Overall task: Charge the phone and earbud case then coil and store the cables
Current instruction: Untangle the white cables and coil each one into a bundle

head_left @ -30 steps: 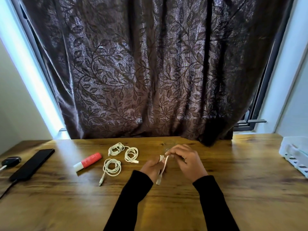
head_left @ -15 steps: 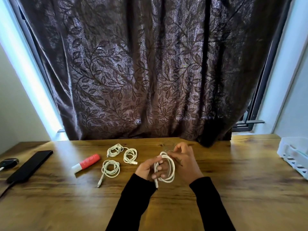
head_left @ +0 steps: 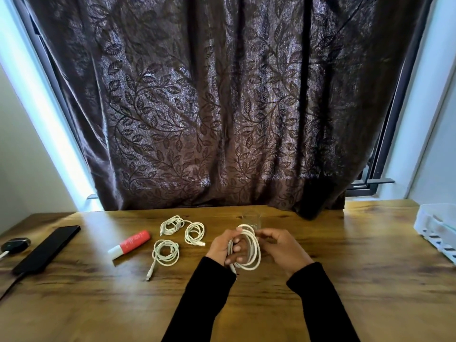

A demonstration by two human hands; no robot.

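A white cable (head_left: 249,250), a tight bundle a second ago, is now opened into wide loops around the left hand (head_left: 225,245), whose fingers (head_left: 237,248) are curled through it; the right hand (head_left: 281,248) is held beside it, fingers loosely curled. Coiling seems nearly done. Beyond, three coiled cables (head_left: 167,251) lie on the surface (head_left: 345,243); far left, the phone (head_left: 47,249).

You have one view only: a wide-angle camera worn on the head, so no second view shares the scene. It looks forward and down across the wooden table (head_left: 345,280) from its near edge, facing the curtain (head_left: 222,107) at the far side. Both sleeved forearms enter from the bottom edge, close to the lens. The field spans from the phone (head_left: 47,248) at far left to the white basket (head_left: 436,228) at far right. Straight edges bow towards the frame borders.
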